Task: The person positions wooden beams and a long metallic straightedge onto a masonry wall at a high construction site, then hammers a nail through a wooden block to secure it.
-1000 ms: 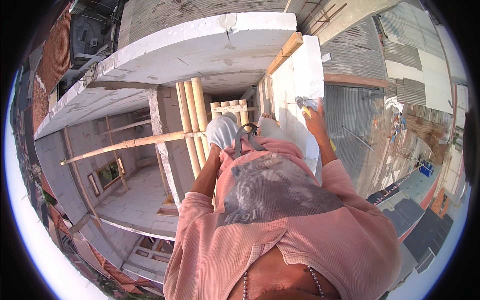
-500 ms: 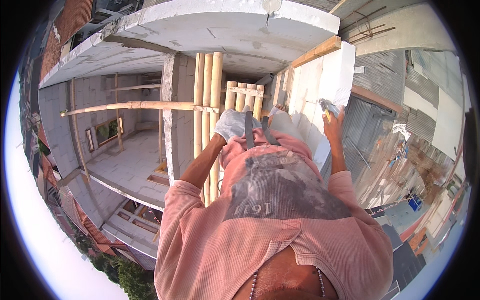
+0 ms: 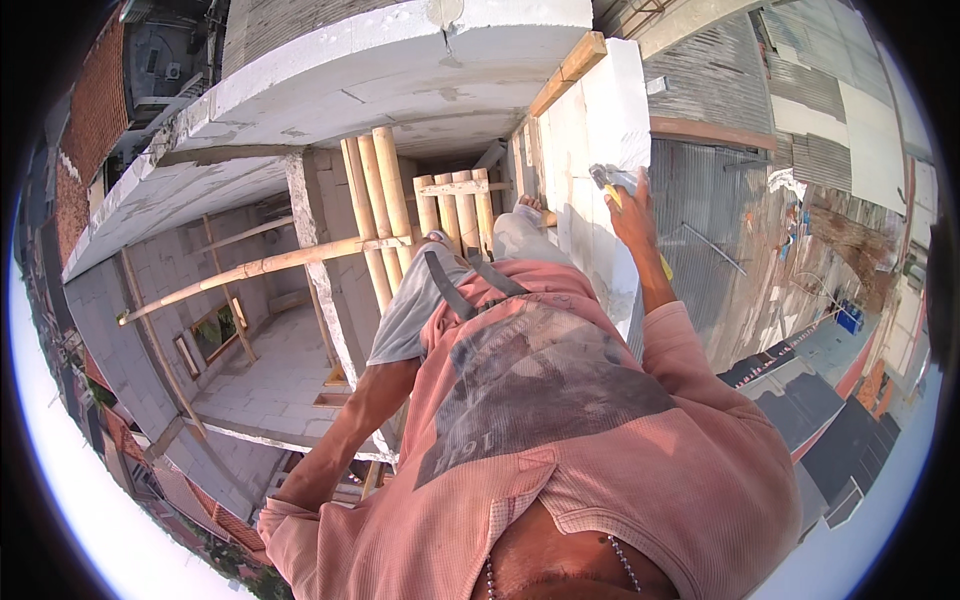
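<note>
My right hand (image 3: pixel 633 215) is closed round a hammer (image 3: pixel 614 194) with a yellow handle and a grey metal head. The handle's end shows beside my wrist. Hand and hammer are at the outer side of a white block wall (image 3: pixel 575 205), close to its pale top block (image 3: pixel 620 105). A greyish patch beside the hammer head is too small to make out. On the left my forearm (image 3: pixel 350 425) reaches down to my grey trouser leg (image 3: pixel 410 315), behind which the left hand and its fingers are hidden.
Bamboo poles (image 3: pixel 375 195) stand upright ahead, and short ones (image 3: pixel 455 215) lie side by side near my feet. A long bamboo pole (image 3: pixel 250 265) crosses to the left above an open room far below. Beyond the wall on the right is a drop beside corrugated sheets (image 3: pixel 690 220).
The view has shifted and turned, and my torso leans differently. My left arm has moved lower left. The right hand keeps the hammer by the wall, with more of the yellow handle showing.
</note>
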The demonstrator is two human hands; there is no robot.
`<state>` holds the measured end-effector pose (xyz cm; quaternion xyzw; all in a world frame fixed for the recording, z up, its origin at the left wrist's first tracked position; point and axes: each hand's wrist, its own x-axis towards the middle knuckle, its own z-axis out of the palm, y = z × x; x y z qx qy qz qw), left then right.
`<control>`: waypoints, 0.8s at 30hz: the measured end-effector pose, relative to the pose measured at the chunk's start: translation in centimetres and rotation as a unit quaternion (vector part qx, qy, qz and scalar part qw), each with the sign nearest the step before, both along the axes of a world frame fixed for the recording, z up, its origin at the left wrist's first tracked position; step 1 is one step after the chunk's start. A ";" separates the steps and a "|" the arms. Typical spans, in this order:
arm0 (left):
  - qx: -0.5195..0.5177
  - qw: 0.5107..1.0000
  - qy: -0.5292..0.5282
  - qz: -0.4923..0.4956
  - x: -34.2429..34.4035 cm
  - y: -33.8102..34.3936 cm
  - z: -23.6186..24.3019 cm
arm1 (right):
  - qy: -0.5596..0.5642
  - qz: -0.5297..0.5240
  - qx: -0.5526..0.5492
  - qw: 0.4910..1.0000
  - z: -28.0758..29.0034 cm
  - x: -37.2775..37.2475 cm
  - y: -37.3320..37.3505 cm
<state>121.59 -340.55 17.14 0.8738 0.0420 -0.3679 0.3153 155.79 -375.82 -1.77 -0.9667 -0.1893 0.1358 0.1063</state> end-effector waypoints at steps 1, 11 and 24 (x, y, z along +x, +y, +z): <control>0.012 1.000 -0.006 -0.008 -0.4 0.0 1.4 | -0.013 0.009 -0.002 1.000 -0.2 0.1 -0.2; 0.201 0.976 0.030 0.084 4.5 5.5 6.2 | -0.015 0.003 0.018 1.000 0.2 0.3 -0.5; -0.037 0.948 0.030 0.315 14.0 8.3 -10.7 | 0.212 -0.226 0.139 0.940 1.8 -4.4 11.1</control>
